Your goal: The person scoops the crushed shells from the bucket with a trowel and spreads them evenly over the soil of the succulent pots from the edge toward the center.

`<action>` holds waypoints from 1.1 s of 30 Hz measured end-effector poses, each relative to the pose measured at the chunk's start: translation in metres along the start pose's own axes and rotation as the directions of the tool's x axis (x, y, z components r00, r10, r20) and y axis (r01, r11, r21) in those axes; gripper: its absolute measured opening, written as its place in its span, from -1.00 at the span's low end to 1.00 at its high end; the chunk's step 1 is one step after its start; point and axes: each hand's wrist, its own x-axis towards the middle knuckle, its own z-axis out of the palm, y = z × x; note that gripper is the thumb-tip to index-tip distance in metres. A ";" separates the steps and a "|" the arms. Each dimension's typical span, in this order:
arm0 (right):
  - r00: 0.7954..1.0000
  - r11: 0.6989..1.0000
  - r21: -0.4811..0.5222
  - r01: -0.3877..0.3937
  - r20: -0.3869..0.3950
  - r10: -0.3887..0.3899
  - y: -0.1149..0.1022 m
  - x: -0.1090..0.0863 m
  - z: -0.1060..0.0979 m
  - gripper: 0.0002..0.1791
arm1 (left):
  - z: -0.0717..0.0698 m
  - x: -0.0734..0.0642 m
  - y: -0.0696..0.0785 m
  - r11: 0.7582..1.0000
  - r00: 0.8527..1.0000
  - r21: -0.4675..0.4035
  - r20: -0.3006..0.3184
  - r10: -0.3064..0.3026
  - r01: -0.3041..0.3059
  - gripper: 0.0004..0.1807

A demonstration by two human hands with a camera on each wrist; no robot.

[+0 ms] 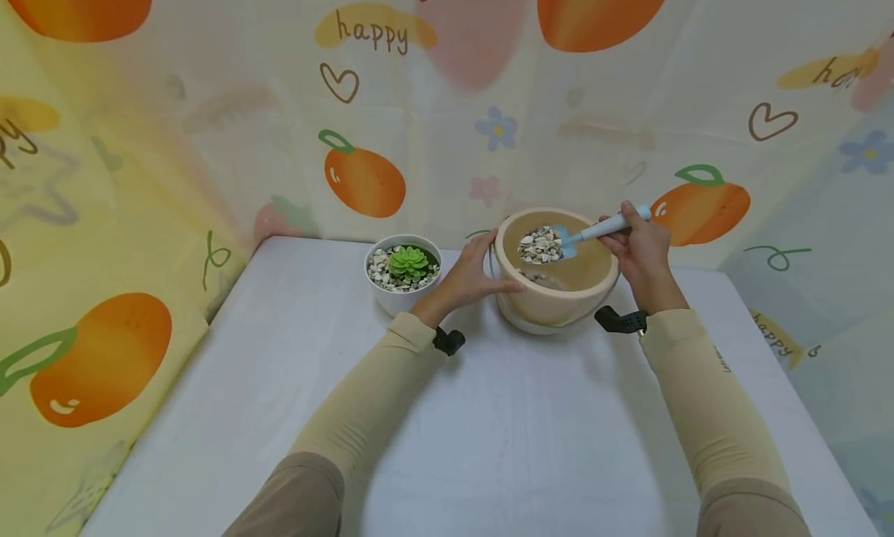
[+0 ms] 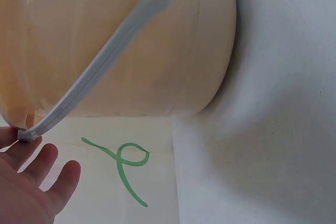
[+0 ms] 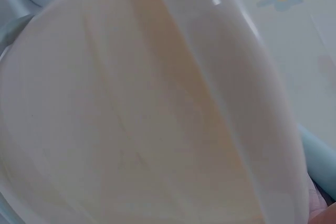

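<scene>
A peach-coloured plastic bucket (image 1: 559, 308) stands toward the back of the table. My left hand (image 1: 469, 277) holds its left side, thumb at the front rim and fingers spread along the wall. In the left wrist view, those fingers (image 2: 65, 179) are at the end of the bucket's pale grey handle (image 2: 105, 61). With my right hand (image 1: 642, 254) I grip the light blue handle of a small shovel (image 1: 608, 225). The shovel's blade, heaped with whitish pebbles (image 1: 540, 244), is over the bucket's opening. More pebbles (image 1: 536, 278) show lower down inside the bucket.
Left of the bucket, a white pot (image 1: 398, 300) holds a green succulent (image 1: 408, 263) ringed by pebbles. A white cloth covers the table (image 1: 517, 428). Fruit-patterned sheets (image 1: 433, 110) hang behind it and at both sides.
</scene>
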 end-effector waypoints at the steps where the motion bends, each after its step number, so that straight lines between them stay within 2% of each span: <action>1: 1.000 1.000 0.004 -0.001 0.001 0.001 0.000 0.000 0.000 -0.74 | 0.000 0.000 0.000 1.000 1.000 -0.001 0.000 0.002 -0.002 0.22; 9: 1.000 0.998 0.060 -0.018 0.001 0.018 -0.001 -0.003 0.001 -0.74 | -0.002 0.001 -0.001 1.000 1.000 0.008 -0.013 0.023 -0.023 0.17; 18: 1.000 0.992 0.125 -0.011 -0.023 0.014 -0.003 -0.007 0.005 -0.74 | -0.005 -0.002 0.000 1.000 1.000 0.022 -0.012 0.008 -0.008 0.11; 25: 0.999 0.993 0.119 0.017 -0.036 -0.012 -0.002 -0.011 0.008 -0.77 | -0.008 -0.003 0.000 0.999 1.000 0.039 -0.017 0.022 -0.021 0.09; 33: 0.999 0.989 0.143 0.022 -0.045 -0.015 -0.003 -0.020 0.014 -0.69 | -0.018 -0.009 0.003 0.999 1.000 0.049 -0.013 -0.010 0.011 0.13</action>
